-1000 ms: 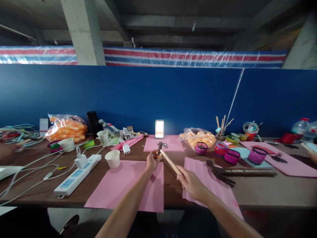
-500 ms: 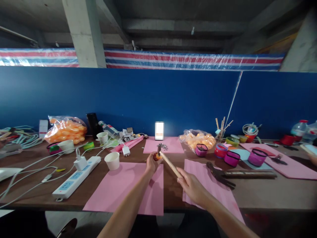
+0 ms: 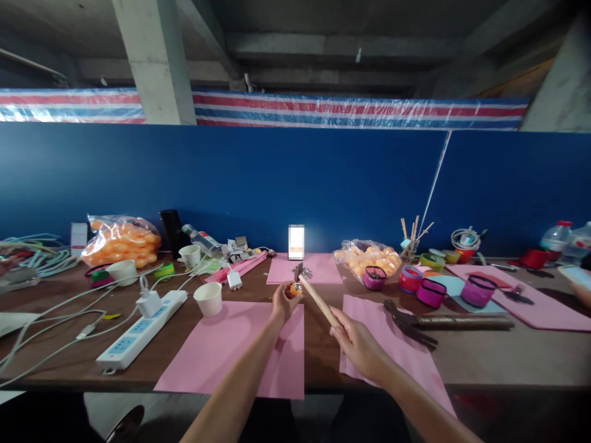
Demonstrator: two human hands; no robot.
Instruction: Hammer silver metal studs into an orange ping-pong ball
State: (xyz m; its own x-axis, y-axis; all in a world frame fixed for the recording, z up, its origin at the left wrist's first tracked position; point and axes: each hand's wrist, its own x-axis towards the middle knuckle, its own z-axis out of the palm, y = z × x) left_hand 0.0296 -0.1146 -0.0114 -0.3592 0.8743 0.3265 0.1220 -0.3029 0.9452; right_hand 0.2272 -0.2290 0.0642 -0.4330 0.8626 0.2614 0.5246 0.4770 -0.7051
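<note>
My left hand pinches a small orange ball with a shiny metal piece on it. Part of the ball is hidden by my fingers. In my right hand is a hammer, gripped by its pale wooden handle. Its dark head is just above and behind the ball, apart from it as far as I can see. Small silvery metal pieces lie scattered beyond on a far pink sheet. Below my left wrist is another pink sheet.
At left stand a white power strip with cables and a paper cup. A claw hammer lies at right across a pink sheet. Bags of orange balls, a lit phone and purple containers line the back.
The hammer head has risen slightly off the ball, and the shiny metal on the ball now shows. My left hand has barely moved.
</note>
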